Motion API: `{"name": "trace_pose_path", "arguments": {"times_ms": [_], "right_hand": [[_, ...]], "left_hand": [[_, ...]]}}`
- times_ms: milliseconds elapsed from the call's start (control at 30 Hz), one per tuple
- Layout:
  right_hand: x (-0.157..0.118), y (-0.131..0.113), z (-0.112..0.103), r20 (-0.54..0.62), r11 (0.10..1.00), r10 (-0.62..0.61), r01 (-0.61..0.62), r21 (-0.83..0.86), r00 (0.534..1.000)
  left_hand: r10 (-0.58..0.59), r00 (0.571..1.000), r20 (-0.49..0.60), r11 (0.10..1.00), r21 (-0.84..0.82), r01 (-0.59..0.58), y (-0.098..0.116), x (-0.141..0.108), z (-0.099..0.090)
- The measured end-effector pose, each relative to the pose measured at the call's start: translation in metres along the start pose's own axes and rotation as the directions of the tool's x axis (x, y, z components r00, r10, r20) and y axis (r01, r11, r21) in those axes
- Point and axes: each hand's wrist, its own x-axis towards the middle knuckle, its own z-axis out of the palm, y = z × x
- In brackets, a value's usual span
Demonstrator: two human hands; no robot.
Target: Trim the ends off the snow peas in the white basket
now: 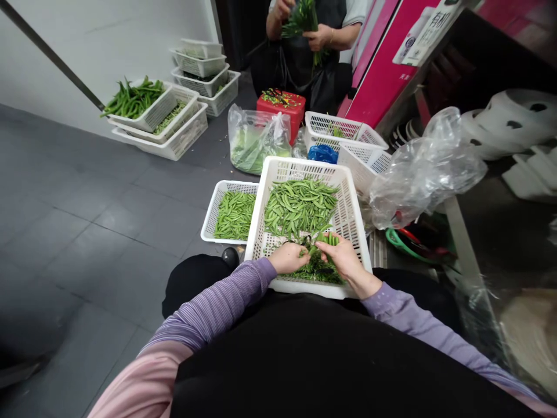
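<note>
My lap holds a white plastic basket (304, 169) with a heap of flat green pea pods (300, 206) at its far end. Dark leafy pea vines (317, 270) lie at its near end, under my hands. My left hand (288, 258) pinches into the vines. My right hand (342, 258) closes around a small bunch of pods (327, 239) attached to them. To the left, a shallower white tray (209, 223) holds more pods (235, 215).
A co-worker (311, 40) stands ahead, both hands on a green bunch. Nearby are white baskets (348, 130), a red box (281, 110), and a bag of greens (256, 142). Crumpled clear plastic (422, 180) lies right; bean-filled baskets (148, 113) sit on the grey tile floor (87, 232).
</note>
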Motion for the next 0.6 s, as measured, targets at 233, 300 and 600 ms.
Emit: {"name": "trace_pose_path", "arguments": {"times_ms": [233,300,600], "right_hand": [[-0.002,-0.024,-0.012,0.601,0.486,-0.320,0.672,-0.559,0.732],[0.000,-0.027,-0.007,0.607,0.538,-0.286,0.649,-0.538,0.741],[0.014,-0.017,-0.009,0.282,0.784,0.178,-0.309,0.538,0.943]], "left_hand": [[0.102,0.994,0.028,0.952,0.289,-0.106,-0.002,-0.011,-0.006],[0.145,0.988,-0.044,0.971,0.197,-0.134,-0.002,-0.013,-0.006],[-0.215,0.976,-0.045,0.730,-0.671,0.130,-0.008,-0.001,0.010]]}}
